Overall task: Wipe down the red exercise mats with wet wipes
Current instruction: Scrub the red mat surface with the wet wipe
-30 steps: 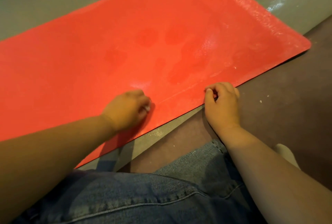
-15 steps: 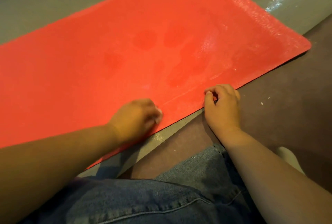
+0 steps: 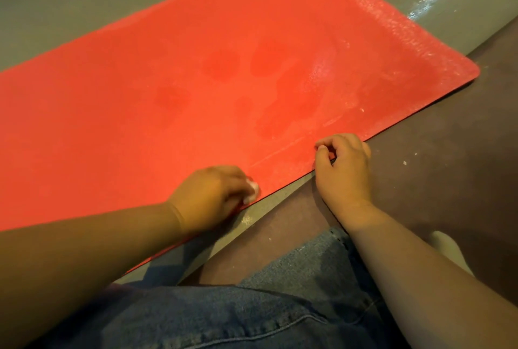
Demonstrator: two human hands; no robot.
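Both hands at the near edge of the red mat [image 3: 196, 82].
Left hand [image 3: 215, 197] grips a white wipe [image 3: 253, 189] against it; right hand [image 3: 344, 169], further along to the right, pinches the edge with curled fingers.

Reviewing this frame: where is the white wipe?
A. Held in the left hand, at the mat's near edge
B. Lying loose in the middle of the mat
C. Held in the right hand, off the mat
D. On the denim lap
A: a bit of the white wipe shows at the fingertips of the left hand, which presses it on the red mat right by the mat's near edge.
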